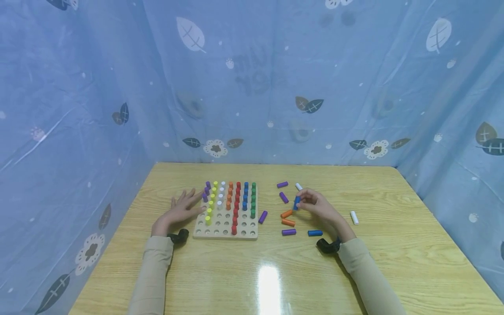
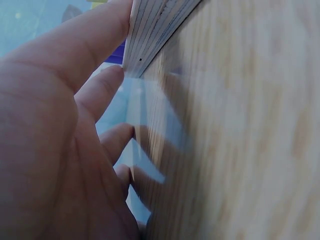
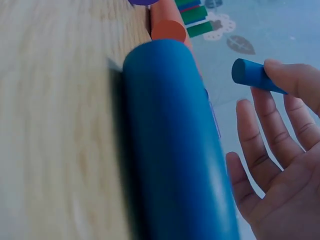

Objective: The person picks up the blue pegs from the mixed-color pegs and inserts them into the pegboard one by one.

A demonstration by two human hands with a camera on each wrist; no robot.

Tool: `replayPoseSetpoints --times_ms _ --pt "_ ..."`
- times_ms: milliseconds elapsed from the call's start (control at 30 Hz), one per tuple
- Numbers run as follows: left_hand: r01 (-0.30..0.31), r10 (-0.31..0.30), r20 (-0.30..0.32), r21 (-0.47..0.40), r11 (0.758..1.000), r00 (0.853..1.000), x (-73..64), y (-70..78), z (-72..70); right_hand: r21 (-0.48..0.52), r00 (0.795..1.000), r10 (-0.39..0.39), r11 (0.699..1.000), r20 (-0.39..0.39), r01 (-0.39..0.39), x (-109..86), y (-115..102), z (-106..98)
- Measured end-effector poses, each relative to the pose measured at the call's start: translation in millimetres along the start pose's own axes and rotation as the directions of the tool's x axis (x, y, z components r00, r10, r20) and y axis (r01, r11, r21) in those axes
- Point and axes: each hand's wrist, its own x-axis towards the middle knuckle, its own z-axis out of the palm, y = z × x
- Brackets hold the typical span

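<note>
My right hand (image 1: 322,209) pinches a blue peg (image 1: 296,203) between thumb and fingertips, over the loose pegs. The right wrist view shows this held blue peg (image 3: 250,74) with the remaining fingers spread. My left hand (image 1: 179,214) lies at the left side of a wooden pegboard (image 1: 226,236), fingers extended, with fingertips at the board's edge in the left wrist view. Purple, yellow, white, orange, red, blue and green pegs stand in columns on the board. Its near holes are mostly unfilled.
Loose on the table (image 1: 220,275) lie purple pegs (image 1: 288,232), two orange pegs (image 1: 288,222), another blue peg (image 1: 315,233) and white pegs (image 1: 354,217). That blue peg looms large in the right wrist view. A patterned blue curtain (image 1: 252,87) encloses the table's back and sides.
</note>
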Motion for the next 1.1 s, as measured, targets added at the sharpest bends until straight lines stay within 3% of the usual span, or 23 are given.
replayPoseSetpoints --times_ms 167,367,633,833,1100 --pt "-0.014 0.014 -0.005 0.011 1.0 1.0 0.0 -1.2 -0.3 -0.052 1.0 0.007 0.999 -0.012 -0.008 2.1 -19.5 8.8" --pt "-0.02 0.021 -0.008 0.027 0.999 1.0 1.9 -3.7 1.7 -0.092 1.0 0.004 0.996 -0.02 -0.005 11.7 -20.5 14.8" --pt "-0.018 0.018 -0.007 0.021 1.0 1.0 2.7 -3.9 0.7 -0.168 0.997 -0.072 0.983 0.025 0.075 25.8 -31.2 23.4" --pt "-0.026 0.026 -0.005 0.02 0.999 1.0 3.5 -4.3 0.3 -0.154 0.993 -0.099 0.982 0.059 0.107 33.9 -38.4 30.2" --pt "-0.019 0.019 0.002 0.023 1.0 1.0 1.5 -4.6 0.2 -0.161 0.996 -0.073 0.984 0.053 0.08 39.5 -49.3 42.1"
